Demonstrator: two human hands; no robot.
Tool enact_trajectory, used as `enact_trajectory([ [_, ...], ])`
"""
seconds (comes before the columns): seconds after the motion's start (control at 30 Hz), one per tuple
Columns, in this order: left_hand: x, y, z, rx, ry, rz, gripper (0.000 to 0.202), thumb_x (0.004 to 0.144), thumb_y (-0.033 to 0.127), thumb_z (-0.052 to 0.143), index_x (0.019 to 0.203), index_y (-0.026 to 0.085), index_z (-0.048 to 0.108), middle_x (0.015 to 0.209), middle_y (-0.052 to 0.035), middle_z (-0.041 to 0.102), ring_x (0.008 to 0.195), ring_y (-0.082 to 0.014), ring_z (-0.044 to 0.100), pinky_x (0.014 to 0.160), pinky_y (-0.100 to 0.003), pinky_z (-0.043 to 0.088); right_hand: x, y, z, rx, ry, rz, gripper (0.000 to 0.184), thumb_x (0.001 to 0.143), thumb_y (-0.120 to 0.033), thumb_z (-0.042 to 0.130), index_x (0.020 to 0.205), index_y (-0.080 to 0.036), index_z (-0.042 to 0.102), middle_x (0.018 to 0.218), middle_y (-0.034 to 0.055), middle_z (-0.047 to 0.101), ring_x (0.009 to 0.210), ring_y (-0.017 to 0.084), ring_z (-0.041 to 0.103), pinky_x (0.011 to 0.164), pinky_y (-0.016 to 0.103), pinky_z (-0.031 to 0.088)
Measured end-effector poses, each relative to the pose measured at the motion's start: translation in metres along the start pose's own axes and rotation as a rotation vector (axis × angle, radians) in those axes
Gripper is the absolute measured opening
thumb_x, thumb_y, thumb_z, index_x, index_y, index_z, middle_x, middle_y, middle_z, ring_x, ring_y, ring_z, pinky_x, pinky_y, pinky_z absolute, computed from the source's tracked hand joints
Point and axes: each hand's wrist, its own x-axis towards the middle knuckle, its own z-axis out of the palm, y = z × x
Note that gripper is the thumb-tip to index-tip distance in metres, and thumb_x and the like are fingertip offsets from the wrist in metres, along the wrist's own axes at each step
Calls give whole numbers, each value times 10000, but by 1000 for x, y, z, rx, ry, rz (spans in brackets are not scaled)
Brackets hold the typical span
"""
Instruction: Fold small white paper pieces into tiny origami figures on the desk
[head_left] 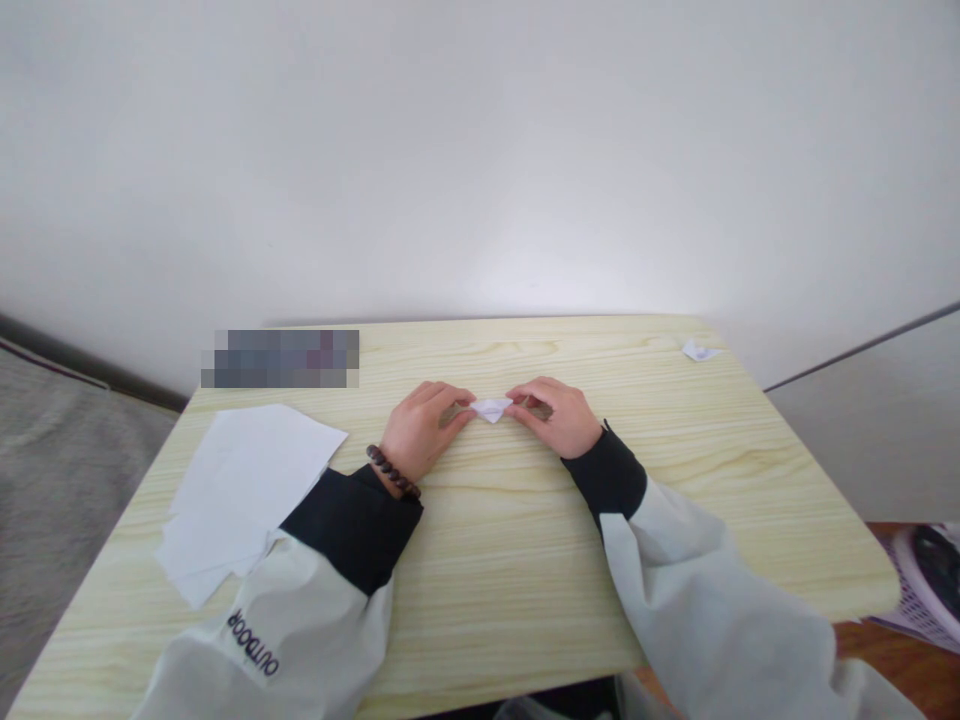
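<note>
A small folded piece of white paper (491, 408) lies on the pale wooden table (495, 560) near its middle. My left hand (421, 428) pinches its left end with thumb and fingers. My right hand (555, 414) pinches its right end the same way. Both hands rest low on the tabletop, knuckles curled. A dark bead bracelet (393, 472) circles my left wrist. Both sleeves are black at the cuff and pale grey above.
Several loose white paper sheets (240, 490) lie at the table's left side. A small folded paper shape (699, 351) sits at the far right corner. A white wall stands behind the table. A perforated basket (926, 585) shows at the lower right edge.
</note>
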Motion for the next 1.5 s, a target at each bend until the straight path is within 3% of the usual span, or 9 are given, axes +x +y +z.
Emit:
enact_trajectory([
  [0.4, 0, 4, -3, -123, 22, -62, 158, 836, 299, 543, 854, 192, 658, 855, -31, 653, 802, -157, 594, 721, -272, 462, 1, -3, -1, 20, 15, 45, 136, 835, -260, 576, 815, -191, 692, 767, 27, 693, 632, 123, 597, 581, 228, 461],
  [0.57, 1, 5, -2, -51, 36, -54, 201, 826, 340, 551, 897, 180, 650, 900, -49, 666, 878, -184, 582, 810, -322, 455, 0, -1, -1, 20, 56, 108, 142, 832, -264, 574, 812, -194, 695, 774, 23, 697, 604, 116, 592, 565, 227, 453],
  [0.7, 0, 7, 1, 104, -9, -18, 232, 840, 335, 520, 985, 202, 643, 1072, -51, 646, 1044, -217, 529, 928, -392, 402, 0, 3, -3, 15, 103, 140, 143, 821, -268, 581, 808, -187, 697, 770, 27, 698, 578, 115, 583, 556, 231, 452],
  [0.87, -1, 7, 5, 255, -115, 21, 382, 867, 392, 454, 1173, 199, 576, 1339, -72, 486, 1266, -261, 373, 1042, -449, 307, 0, 12, -9, -17, 136, 176, 162, 824, -270, 559, 829, -182, 695, 782, 33, 697, 586, 119, 584, 563, 236, 457],
  [1.03, -1, 7, 6, 307, -184, 33, 462, 879, 448, 404, 1254, 202, 515, 1400, -72, 412, 1320, -251, 311, 1085, -448, 259, -5, 36, -29, -143, 268, 256, 195, 813, -284, 533, 828, -175, 695, 759, 44, 690, 567, 129, 577, 569, 252, 465],
  [1.33, -1, 7, 6, 338, -181, 33, 462, 888, 447, 375, 1259, 207, 511, 1403, -59, 410, 1324, -239, 305, 1094, -433, 247, -43, 97, -85, -447, 557, 613, 234, 751, -319, 494, 785, -155, 657, 758, 67, 673, 590, 160, 567, 668, 312, 464],
  [1.5, 0, 7, 6, 309, -174, 43, 453, 888, 433, 370, 1245, 198, 519, 1393, -73, 422, 1317, -250, 317, 1086, -457, 256, -65, 122, -110, -552, 631, 757, 186, 717, -269, 464, 744, -149, 604, 711, 69, 627, 590, 177, 537, 678, 339, 449],
])
